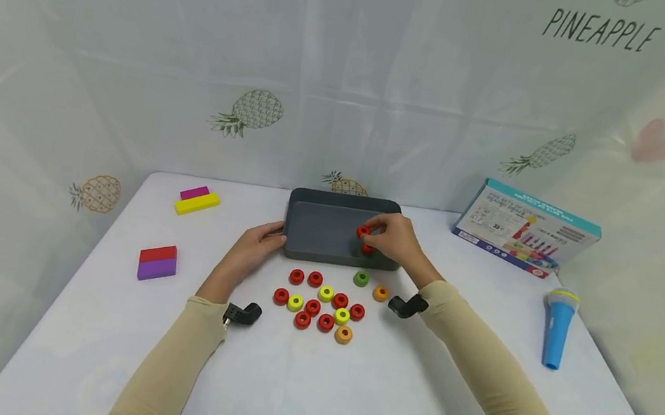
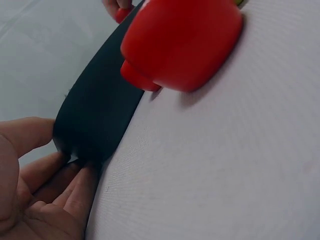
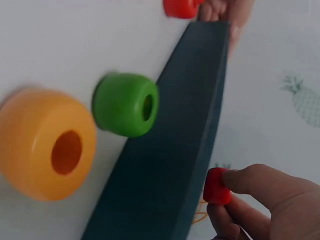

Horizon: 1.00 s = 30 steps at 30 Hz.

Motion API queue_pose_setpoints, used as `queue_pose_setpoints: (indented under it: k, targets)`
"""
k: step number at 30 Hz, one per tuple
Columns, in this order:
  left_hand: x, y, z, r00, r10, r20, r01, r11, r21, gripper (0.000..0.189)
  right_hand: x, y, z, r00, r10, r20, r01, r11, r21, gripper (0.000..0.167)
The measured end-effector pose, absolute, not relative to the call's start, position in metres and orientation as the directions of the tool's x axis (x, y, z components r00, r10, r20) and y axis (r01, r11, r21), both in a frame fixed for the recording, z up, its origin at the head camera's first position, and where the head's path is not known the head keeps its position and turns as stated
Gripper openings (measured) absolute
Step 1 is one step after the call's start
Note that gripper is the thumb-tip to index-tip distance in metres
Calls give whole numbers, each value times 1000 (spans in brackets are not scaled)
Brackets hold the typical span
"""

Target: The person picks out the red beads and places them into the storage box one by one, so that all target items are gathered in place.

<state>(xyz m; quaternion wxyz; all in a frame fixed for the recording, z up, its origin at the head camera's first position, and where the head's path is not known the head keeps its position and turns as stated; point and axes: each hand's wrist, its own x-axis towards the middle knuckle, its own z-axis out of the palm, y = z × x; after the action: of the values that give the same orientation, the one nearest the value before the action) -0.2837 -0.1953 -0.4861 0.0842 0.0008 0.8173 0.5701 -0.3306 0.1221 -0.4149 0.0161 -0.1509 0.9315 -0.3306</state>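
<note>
At the left of the white table (image 1: 265, 411), a red block (image 1: 158, 254) touches a purple block (image 1: 156, 269). Next, the left hand (image 1: 253, 247) grips the side of a dark gray tray (image 1: 320, 223). Lots of little colored rings (image 1: 321, 294) lie in front of it. The right hand (image 1: 394, 239) pinches one red ring (image 3: 215, 186) over the tray's right part, near another red ring (image 1: 368, 249). Then come a box (image 1: 521, 230) and a blue microphone (image 1: 556, 335).

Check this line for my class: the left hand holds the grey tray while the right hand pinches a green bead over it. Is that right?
Only "green" is wrong: the right wrist view shows the right hand pinching a red bead. The rest stands.
</note>
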Motion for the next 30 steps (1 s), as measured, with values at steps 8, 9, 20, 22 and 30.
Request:
queue_pose_setpoints:
  k: [8,9,20,22,30]
  targets:
    - [-283,-196,-487,-984,81,-158,-121,348,930,57,-345,119,-427,-968,-250,20,-208,759,-617,28]
    - [-283,-196,-487,-984,80,-162,-125,345,930,57,-347,119,-428,-969,-247,21,-207,761,-615,28]
    - [-285,-190,-485,-981,93,-172,-132,333,934,57,-357,129,-441,-983,-183,-27,-133,802,-582,30]
    - [-284,-189,-484,-981,96,-169,-128,338,932,57,-357,130,-442,-983,-181,-30,-130,803,-581,30]
    - [-285,-193,-488,-985,91,-150,-110,345,932,57,-361,127,-446,-978,-207,11,-174,792,-585,30]
